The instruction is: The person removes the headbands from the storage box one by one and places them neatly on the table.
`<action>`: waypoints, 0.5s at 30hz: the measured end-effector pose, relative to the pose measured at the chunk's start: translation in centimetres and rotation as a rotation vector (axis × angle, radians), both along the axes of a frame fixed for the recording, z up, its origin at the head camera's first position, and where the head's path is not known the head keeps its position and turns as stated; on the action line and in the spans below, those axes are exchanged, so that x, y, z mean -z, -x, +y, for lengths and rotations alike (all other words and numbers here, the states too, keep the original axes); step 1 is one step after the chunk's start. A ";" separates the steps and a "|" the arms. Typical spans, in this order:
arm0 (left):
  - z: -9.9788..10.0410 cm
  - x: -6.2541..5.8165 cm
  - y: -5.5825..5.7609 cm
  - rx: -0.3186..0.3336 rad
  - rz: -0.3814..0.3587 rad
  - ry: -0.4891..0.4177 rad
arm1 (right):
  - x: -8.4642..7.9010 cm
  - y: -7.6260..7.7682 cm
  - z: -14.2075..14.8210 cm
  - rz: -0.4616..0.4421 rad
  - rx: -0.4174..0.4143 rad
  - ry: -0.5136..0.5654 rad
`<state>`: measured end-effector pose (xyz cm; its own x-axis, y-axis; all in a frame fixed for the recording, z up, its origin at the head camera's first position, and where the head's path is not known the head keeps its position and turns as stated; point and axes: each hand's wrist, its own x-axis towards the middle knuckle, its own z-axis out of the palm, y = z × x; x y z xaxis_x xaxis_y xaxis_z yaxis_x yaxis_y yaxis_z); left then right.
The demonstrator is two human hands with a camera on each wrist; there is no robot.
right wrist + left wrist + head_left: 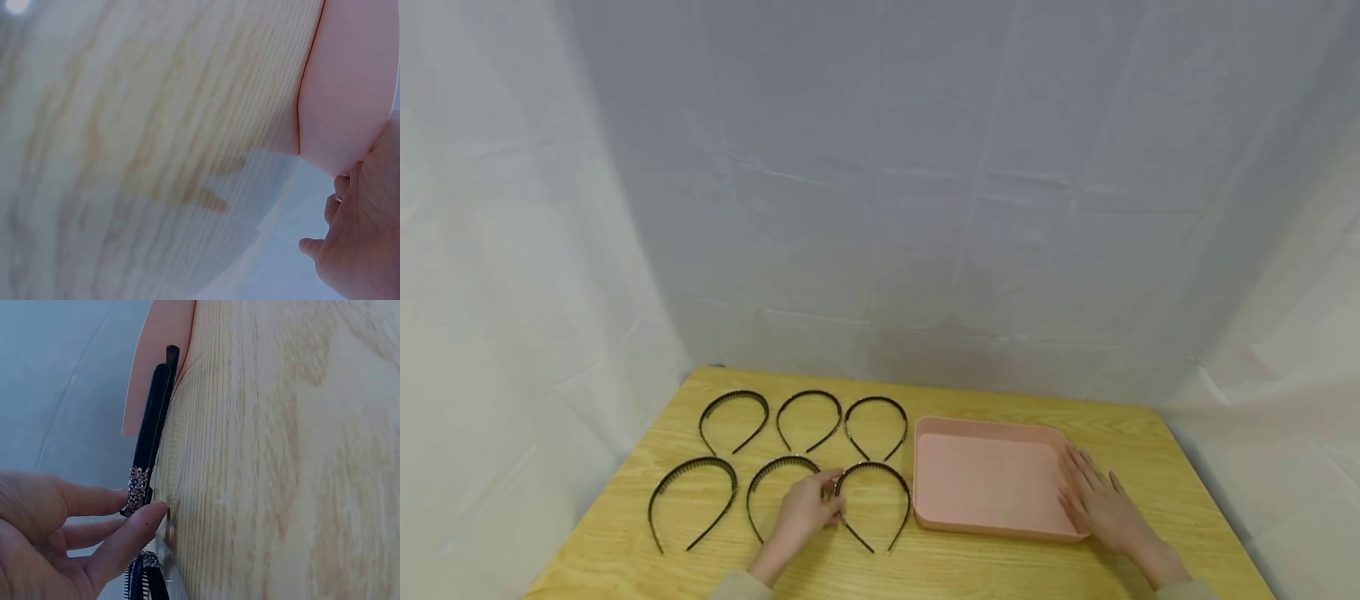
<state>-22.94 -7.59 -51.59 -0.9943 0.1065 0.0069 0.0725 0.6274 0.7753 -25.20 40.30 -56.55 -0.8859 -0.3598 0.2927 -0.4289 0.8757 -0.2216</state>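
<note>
My left hand [807,505] pinches the left side of a black headband [874,464], the front-row one nearest the tray. In the left wrist view, thumb and fingers grip this headband [137,487] at a band of glittering stones, and its dark arms point away. A pink rectangular tray [992,483] lies to the right of the headbands. My right hand [1105,505] rests against the tray's right rim with fingers extended. From the right wrist view, that hand [365,225] touches the tray's end wall [350,81]; its fingertips are partly hidden.
Another toothed headband [782,457] lies partly behind my left hand, with one [692,460] at its left. Three more headbands, including the left one [735,392], form a back row. The wooden table [617,533] has pale sheeting [880,208] behind it and on both sides.
</note>
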 end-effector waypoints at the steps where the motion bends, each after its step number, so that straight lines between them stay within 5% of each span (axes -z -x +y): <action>1: 0.0 0.0 0.0 -0.002 0.014 0.025 | 0.0 0.0 0.0 -0.005 0.001 -0.004; 15: 0.6 0.0 0.5 -0.082 0.165 0.237 | 0.4 0.2 0.2 -0.047 0.011 -0.001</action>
<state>-23.43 -6.99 -51.59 -0.9871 0.0434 0.1541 0.1269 0.7988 0.5880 -25.44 40.51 -56.99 -0.9028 -0.3498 0.2502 -0.4080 0.8807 -0.2406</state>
